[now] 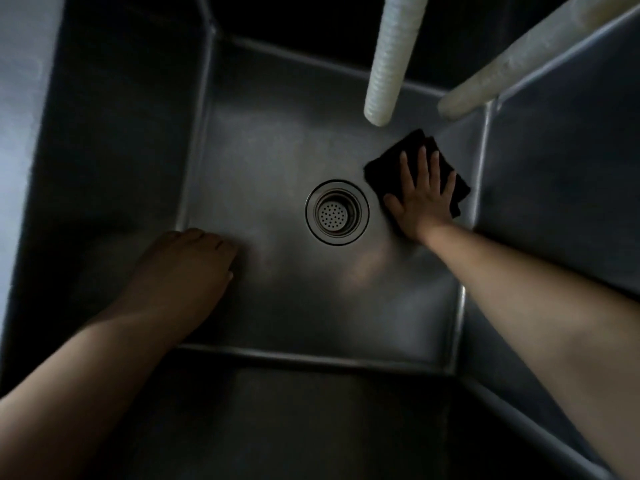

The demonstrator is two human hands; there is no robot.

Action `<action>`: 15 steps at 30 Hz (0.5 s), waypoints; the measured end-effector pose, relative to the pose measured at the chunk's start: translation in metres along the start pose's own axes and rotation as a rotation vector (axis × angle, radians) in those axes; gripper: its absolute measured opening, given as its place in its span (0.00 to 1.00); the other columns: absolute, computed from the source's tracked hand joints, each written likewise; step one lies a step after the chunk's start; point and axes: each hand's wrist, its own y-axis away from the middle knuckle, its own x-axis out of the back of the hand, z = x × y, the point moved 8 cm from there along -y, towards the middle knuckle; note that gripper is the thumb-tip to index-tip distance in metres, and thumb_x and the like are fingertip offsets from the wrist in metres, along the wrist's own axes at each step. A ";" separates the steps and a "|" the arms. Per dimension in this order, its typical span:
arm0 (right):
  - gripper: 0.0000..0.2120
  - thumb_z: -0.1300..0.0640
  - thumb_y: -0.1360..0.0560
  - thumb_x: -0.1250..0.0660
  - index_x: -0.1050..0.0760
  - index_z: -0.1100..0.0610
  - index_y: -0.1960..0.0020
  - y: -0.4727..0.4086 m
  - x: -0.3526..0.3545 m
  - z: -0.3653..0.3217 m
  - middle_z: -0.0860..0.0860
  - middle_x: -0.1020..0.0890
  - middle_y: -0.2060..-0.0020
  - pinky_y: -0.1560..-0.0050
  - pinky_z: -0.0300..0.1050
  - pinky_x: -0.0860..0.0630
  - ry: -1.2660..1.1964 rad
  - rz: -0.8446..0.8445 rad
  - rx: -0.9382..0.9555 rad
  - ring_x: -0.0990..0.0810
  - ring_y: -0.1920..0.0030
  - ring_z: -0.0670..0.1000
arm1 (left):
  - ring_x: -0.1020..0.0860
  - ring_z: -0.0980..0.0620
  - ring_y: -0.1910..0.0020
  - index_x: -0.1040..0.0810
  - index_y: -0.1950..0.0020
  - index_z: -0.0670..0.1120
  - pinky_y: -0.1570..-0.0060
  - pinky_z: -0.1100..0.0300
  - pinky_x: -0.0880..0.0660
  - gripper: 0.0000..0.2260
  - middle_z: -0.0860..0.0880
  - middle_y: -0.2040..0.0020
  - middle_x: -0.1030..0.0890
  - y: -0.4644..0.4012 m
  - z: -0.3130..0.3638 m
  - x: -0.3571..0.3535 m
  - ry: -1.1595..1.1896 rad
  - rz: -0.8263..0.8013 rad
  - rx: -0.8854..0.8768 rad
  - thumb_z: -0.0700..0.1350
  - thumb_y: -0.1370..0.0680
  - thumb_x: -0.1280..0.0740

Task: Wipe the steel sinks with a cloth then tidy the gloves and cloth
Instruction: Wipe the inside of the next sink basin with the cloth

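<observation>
I look straight down into a deep steel sink [277, 140] in dim light. A dark folded cloth [391, 159] lies flat on the sink floor near the far right corner, just right of the round drain [337, 212]. My right hand [420, 199] presses flat on the cloth with fingers spread. At the near left of the floor, my left hand [187, 268] rests palm down on the steel, fingers together and curled slightly, holding nothing. No gloves are in view.
Two white ribbed hoses hang over the basin: one [391, 57] ends above the far middle, the other [512, 60] slants in from the upper right. Steel walls enclose the floor on all sides.
</observation>
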 end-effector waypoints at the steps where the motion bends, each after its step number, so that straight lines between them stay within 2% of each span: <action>1: 0.36 0.39 0.23 0.50 0.65 0.50 0.24 0.012 -0.004 0.003 0.56 0.62 0.24 0.30 0.63 0.65 0.003 0.010 -0.012 0.65 0.25 0.57 | 0.20 0.38 0.59 0.18 0.55 0.41 0.58 0.48 0.24 0.12 0.40 0.58 0.17 -0.001 0.000 0.000 0.008 0.005 0.001 0.42 0.36 0.24; 3: 0.37 0.40 0.23 0.48 0.63 0.52 0.24 0.043 -0.014 0.007 0.58 0.60 0.24 0.30 0.64 0.64 0.004 0.006 -0.024 0.64 0.25 0.59 | 0.21 0.40 0.53 0.19 0.49 0.43 0.53 0.50 0.26 0.12 0.42 0.53 0.18 -0.002 0.001 0.000 0.006 0.036 -0.009 0.45 0.31 0.27; 6: 0.39 0.40 0.24 0.44 0.64 0.54 0.25 0.093 -0.035 -0.010 0.62 0.59 0.25 0.31 0.65 0.63 0.046 -0.066 0.051 0.62 0.25 0.63 | 0.26 0.46 0.42 0.26 0.39 0.49 0.45 0.53 0.32 0.14 0.48 0.42 0.22 -0.003 -0.002 -0.004 0.001 0.053 0.010 0.51 0.24 0.38; 8: 0.40 0.39 0.25 0.43 0.59 0.56 0.25 0.122 -0.044 -0.034 0.65 0.55 0.25 0.31 0.68 0.59 0.072 -0.103 0.138 0.58 0.26 0.66 | 0.27 0.46 0.41 0.27 0.39 0.50 0.45 0.53 0.33 0.14 0.49 0.41 0.23 -0.003 -0.003 -0.004 -0.006 0.054 0.028 0.51 0.23 0.39; 10: 0.39 0.38 0.27 0.40 0.47 0.60 0.25 0.142 -0.045 -0.063 0.68 0.45 0.27 0.34 0.73 0.50 0.092 -0.097 0.238 0.48 0.28 0.70 | 0.27 0.47 0.41 0.27 0.40 0.51 0.46 0.54 0.33 0.13 0.49 0.41 0.23 -0.003 -0.002 -0.003 -0.035 0.055 0.028 0.52 0.23 0.39; 12: 0.40 0.38 0.31 0.34 0.39 0.60 0.27 0.153 -0.044 -0.095 0.68 0.38 0.30 0.38 0.75 0.44 0.094 -0.076 0.316 0.42 0.30 0.71 | 0.27 0.47 0.41 0.28 0.40 0.51 0.45 0.55 0.33 0.13 0.49 0.41 0.24 -0.003 -0.002 -0.004 -0.042 0.037 0.034 0.52 0.23 0.40; 13: 0.41 0.38 0.32 0.32 0.37 0.60 0.28 0.156 -0.044 -0.112 0.67 0.37 0.30 0.38 0.75 0.43 0.089 -0.066 0.355 0.41 0.30 0.70 | 0.28 0.47 0.41 0.28 0.40 0.51 0.45 0.55 0.33 0.13 0.49 0.41 0.24 -0.003 -0.001 -0.005 -0.043 0.029 0.034 0.52 0.23 0.41; 15: 0.41 0.37 0.32 0.33 0.40 0.57 0.26 0.162 -0.047 -0.146 0.65 0.39 0.28 0.37 0.74 0.46 0.083 -0.060 0.446 0.47 0.28 0.67 | 0.28 0.47 0.41 0.28 0.40 0.51 0.46 0.55 0.33 0.13 0.49 0.42 0.24 -0.004 -0.001 -0.007 -0.052 0.018 0.029 0.52 0.22 0.41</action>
